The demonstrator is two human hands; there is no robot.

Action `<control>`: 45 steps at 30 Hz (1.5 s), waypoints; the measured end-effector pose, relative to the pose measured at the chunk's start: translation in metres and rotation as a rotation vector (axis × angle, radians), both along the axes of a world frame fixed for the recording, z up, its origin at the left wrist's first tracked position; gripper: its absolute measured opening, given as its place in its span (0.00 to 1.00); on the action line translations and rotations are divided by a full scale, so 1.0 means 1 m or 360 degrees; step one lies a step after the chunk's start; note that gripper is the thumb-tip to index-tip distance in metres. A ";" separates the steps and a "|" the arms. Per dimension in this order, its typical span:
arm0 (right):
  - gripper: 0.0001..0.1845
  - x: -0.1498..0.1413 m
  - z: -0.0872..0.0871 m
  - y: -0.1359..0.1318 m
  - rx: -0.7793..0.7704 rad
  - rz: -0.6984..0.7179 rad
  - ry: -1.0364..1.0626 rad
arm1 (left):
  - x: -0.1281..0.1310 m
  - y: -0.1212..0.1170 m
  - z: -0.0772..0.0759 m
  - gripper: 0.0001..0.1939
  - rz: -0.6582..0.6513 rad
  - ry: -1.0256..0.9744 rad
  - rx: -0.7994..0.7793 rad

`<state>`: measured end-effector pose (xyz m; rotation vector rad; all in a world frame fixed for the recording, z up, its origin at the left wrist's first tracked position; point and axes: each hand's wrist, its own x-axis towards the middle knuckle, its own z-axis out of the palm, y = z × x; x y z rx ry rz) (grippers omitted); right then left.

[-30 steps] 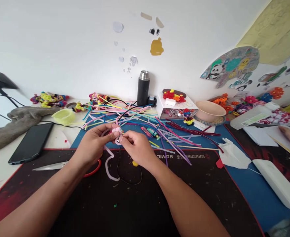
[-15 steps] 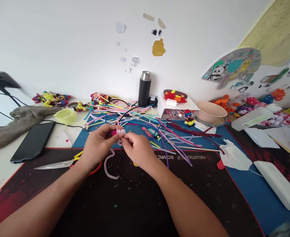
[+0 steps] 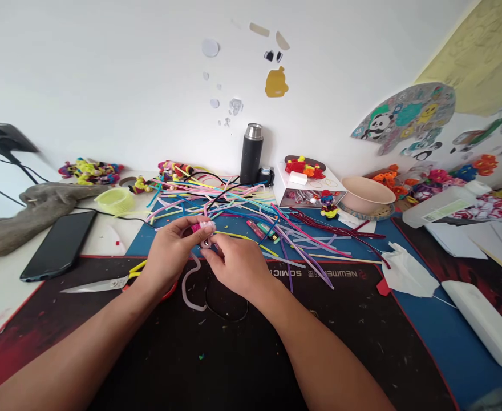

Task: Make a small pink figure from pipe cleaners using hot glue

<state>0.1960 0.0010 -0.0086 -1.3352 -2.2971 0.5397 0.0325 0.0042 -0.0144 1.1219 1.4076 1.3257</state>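
Note:
My left hand (image 3: 168,251) pinches a small pink and white fuzzy pipe-cleaner piece (image 3: 203,228) between thumb and fingers, above the dark desk mat. My right hand (image 3: 243,264) is close against its right side, fingers curled and thumb stretched toward the piece's lower end; its fingertips are partly hidden. A small shiny spot shows at the bottom of the piece. Below the hands a pale lilac pipe cleaner (image 3: 185,291) curves down to the mat, beside a thin black cord loop (image 3: 234,319). Scissors (image 3: 101,285) with yellow and red handles lie partly under my left wrist.
Many loose pipe cleaners (image 3: 217,197) spread behind the hands. A black flask (image 3: 251,157), a white box (image 3: 283,191) and a pinkish bowl (image 3: 368,197) stand at the back. A phone (image 3: 58,245) lies left; a white mask (image 3: 407,271) and a long white device (image 3: 484,322) lie right.
My right thumb has dropped lower and slightly away from the pipe-cleaner piece, uncovering its lower end. The left hand keeps its hold. The view has shifted slightly.

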 end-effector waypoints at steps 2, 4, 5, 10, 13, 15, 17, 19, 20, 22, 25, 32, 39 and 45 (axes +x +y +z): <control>0.15 0.000 0.000 0.000 0.0049 -0.0010 -0.0076 | 0.002 0.000 -0.001 0.24 -0.0052 -0.0055 -0.0016; 0.17 0.001 -0.001 0.002 0.0113 -0.0007 -0.0106 | 0.002 0.000 -0.003 0.24 -0.0095 -0.0094 -0.0019; 0.18 0.002 -0.001 0.002 0.0149 0.0001 -0.0106 | 0.002 0.000 -0.004 0.24 -0.0099 -0.0087 -0.0012; 0.21 0.005 -0.007 0.006 0.0307 -0.0007 -0.0063 | 0.002 0.000 -0.004 0.26 -0.0147 0.0041 0.0013; 0.20 0.007 -0.008 0.008 0.0346 -0.0022 -0.0022 | 0.002 -0.001 -0.002 0.26 -0.0201 0.0192 0.0045; 0.20 0.009 -0.008 0.009 0.0348 -0.0018 0.0005 | 0.001 -0.002 -0.003 0.25 -0.0247 0.0262 0.0074; 0.19 0.010 -0.007 0.010 0.0341 -0.0019 0.0016 | 0.000 -0.002 -0.003 0.23 -0.0293 0.0323 0.0128; 0.19 0.010 -0.006 0.011 0.0331 -0.0032 0.0008 | -0.002 -0.003 -0.004 0.21 -0.0315 0.0423 0.0216; 0.18 0.010 -0.006 0.011 0.0325 -0.0040 0.0001 | -0.003 -0.002 -0.005 0.20 -0.0315 0.0495 0.0269; 0.19 0.010 -0.006 0.011 0.0315 -0.0060 -0.0009 | -0.004 -0.002 -0.006 0.18 -0.0307 0.0665 0.0392; 0.18 0.010 -0.005 0.010 0.0291 -0.0076 0.0014 | -0.005 -0.001 -0.009 0.16 -0.0320 0.0874 0.0564; 0.21 0.012 -0.005 0.014 0.0043 -0.0179 0.0415 | -0.003 -0.005 -0.011 0.15 -0.0358 0.1000 0.0780; 0.20 0.013 -0.003 0.015 -0.0324 -0.0233 0.0902 | 0.001 -0.011 0.000 0.16 -0.0360 0.0817 0.0650; 0.20 0.013 -0.002 0.014 -0.0338 -0.0178 0.0816 | 0.001 -0.012 0.004 0.18 -0.0340 0.0697 0.0460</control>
